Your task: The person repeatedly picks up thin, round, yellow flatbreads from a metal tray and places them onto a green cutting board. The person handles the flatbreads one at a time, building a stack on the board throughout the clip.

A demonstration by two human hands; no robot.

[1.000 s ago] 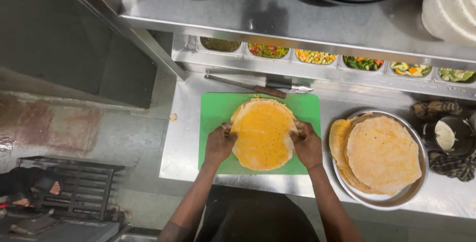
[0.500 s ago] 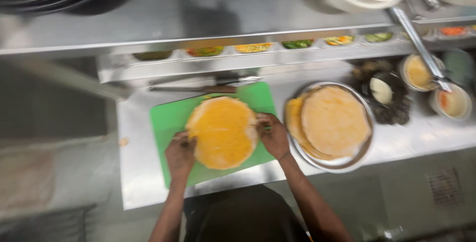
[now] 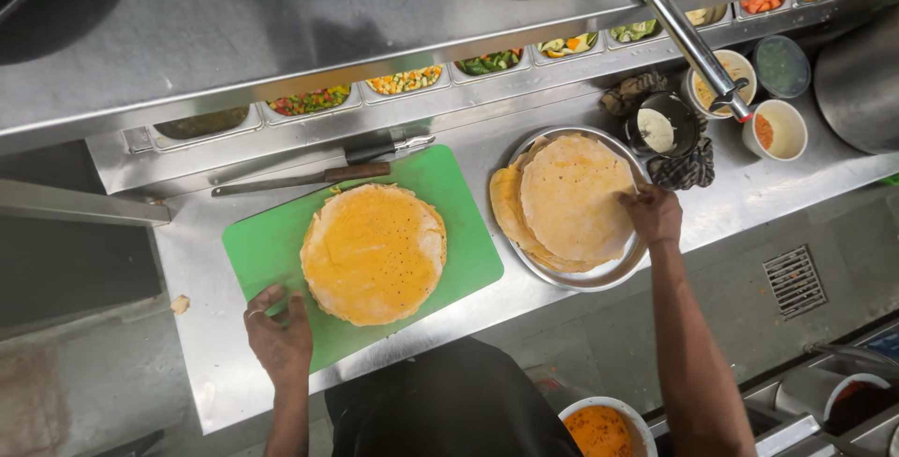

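Observation:
A round orange-yellow flatbread lies flat on a green cutting board on the steel counter. My left hand rests on the board's near edge, just left of the flatbread, fingers spread and holding nothing. To the right, a metal plate carries a stack of paler flatbreads. My right hand is at the right edge of that stack, fingertips on the top flatbread; whether it grips it is unclear.
A knife and a second tool lie behind the board. A row of trays with chopped vegetables runs under the shelf. Small bowls of sauce and a dark pot stand at the right. An orange sauce bowl sits below.
Both hands have left the sides of the orange flatbread. My right hand has moved right to the stacked flatbreads on the plate; my left has dropped to the board's near edge.

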